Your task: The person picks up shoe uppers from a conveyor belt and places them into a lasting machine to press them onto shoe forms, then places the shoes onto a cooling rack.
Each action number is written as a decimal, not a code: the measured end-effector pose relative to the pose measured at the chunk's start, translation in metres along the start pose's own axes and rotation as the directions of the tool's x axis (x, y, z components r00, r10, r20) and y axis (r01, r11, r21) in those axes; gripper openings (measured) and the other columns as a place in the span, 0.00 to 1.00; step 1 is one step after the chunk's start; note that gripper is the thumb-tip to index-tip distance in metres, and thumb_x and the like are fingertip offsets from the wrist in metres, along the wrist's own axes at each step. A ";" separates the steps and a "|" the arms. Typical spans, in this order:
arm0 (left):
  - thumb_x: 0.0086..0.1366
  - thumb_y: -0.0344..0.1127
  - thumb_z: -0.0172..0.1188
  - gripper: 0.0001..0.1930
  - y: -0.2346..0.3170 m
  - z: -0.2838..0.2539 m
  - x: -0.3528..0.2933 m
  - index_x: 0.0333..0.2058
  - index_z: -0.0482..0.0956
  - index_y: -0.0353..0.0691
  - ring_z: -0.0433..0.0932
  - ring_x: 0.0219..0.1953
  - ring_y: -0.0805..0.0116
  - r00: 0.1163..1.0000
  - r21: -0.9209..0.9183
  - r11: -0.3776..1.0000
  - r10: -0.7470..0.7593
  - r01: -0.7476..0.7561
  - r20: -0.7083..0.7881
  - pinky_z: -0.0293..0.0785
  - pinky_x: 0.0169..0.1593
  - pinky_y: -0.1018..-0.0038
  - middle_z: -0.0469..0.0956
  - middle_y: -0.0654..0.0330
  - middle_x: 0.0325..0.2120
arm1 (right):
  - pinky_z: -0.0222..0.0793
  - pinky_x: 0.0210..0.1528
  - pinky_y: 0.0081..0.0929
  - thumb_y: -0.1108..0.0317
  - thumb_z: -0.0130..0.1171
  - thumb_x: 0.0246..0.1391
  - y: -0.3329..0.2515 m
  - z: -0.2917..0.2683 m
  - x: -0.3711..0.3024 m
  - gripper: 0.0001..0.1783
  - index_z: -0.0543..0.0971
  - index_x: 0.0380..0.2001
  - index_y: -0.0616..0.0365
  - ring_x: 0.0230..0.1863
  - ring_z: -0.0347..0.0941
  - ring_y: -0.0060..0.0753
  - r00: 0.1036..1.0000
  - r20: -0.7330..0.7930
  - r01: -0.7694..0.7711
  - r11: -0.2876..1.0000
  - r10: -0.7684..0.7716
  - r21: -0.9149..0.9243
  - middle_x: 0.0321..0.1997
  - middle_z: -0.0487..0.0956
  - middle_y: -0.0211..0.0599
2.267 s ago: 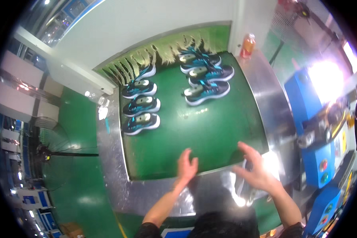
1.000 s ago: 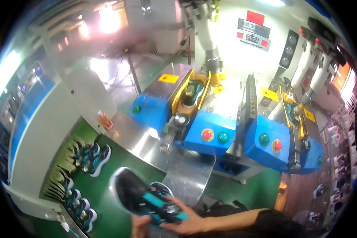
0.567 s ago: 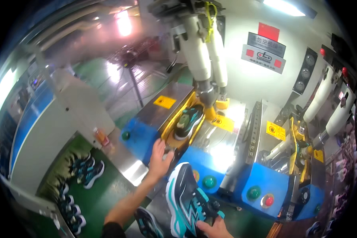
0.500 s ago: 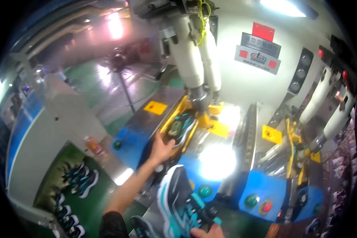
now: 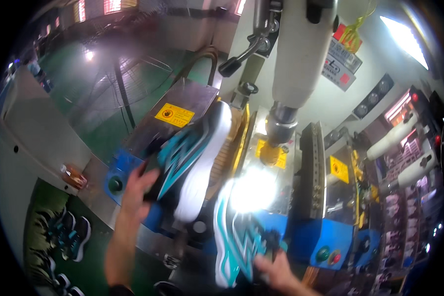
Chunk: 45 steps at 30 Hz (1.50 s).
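Note:
A black and teal sports shoe [image 5: 182,160] is tilted on its side, its white sole turned to the right, over the press's slotted cradle [image 5: 225,160]. My left hand [image 5: 135,195] grips it at the dark collar end; the fingertips are partly blurred. Lower and to the right, a second sports shoe [image 5: 232,237] of the same colours stands with its toe up. My right hand [image 5: 276,269] is closed on its collar, and part of the fingers is hidden behind the laces. Right of the cradle hangs the press's white arm with a yellow pad [image 5: 270,154].
Blue housings with a green button [image 5: 115,185] and a red button [image 5: 336,258] flank the metal bed. A second press arm [image 5: 394,138] is at the right. Several shoes [image 5: 74,237] lie on a green surface at lower left, near a bottle [image 5: 74,176]. A bright glare covers the bed's middle.
The left-hand shoe has come up out of the cradle and turned onto its side. The press arms have risen off it. My view has moved closer and swung left.

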<state>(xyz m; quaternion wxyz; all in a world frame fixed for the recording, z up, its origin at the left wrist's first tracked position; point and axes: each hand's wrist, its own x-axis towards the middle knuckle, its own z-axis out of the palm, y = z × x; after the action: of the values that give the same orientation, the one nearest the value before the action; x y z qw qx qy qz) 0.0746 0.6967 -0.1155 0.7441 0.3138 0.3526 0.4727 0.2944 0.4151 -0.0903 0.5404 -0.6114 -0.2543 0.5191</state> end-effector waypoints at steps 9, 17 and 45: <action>0.60 0.34 0.57 0.19 -0.071 -0.281 -0.255 0.46 0.74 0.25 0.78 0.41 0.50 0.631 0.638 0.637 0.719 -0.433 -0.290 0.76 0.42 0.61 0.77 0.46 0.39 | 0.74 0.42 0.38 0.65 0.58 0.53 -0.072 0.070 0.314 0.21 0.67 0.43 0.71 0.38 0.77 0.40 0.950 -0.312 -0.133 0.930 0.022 -0.341 0.34 0.76 0.49; 0.66 0.36 0.53 0.26 -0.210 -0.259 -0.399 0.55 0.63 0.19 0.74 0.47 0.43 0.814 0.718 0.685 0.343 0.123 -0.468 0.73 0.51 0.57 0.73 0.37 0.48 | 0.63 0.57 0.46 0.65 0.60 0.43 -0.003 0.107 0.373 0.38 0.54 0.52 0.75 0.53 0.65 0.66 0.864 -0.312 0.084 0.724 -0.395 -0.685 0.52 0.63 0.72; 0.61 0.43 0.44 0.23 -0.165 -0.071 -0.111 0.48 0.64 0.30 0.61 0.55 0.52 0.507 0.773 0.436 0.844 -0.461 -0.173 0.55 0.60 0.56 0.62 0.43 0.52 | 0.71 0.36 0.38 0.59 0.62 0.46 0.038 0.174 0.176 0.28 0.70 0.48 0.64 0.35 0.71 0.45 0.433 0.848 0.897 0.240 -0.305 -0.371 0.36 0.71 0.43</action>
<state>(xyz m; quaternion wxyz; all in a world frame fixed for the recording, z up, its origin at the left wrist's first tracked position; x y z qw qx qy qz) 0.0622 0.5449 -0.2619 0.1953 0.5140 0.5240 0.6505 0.1849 0.6268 -0.1675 0.2455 -0.4048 -0.8501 0.2305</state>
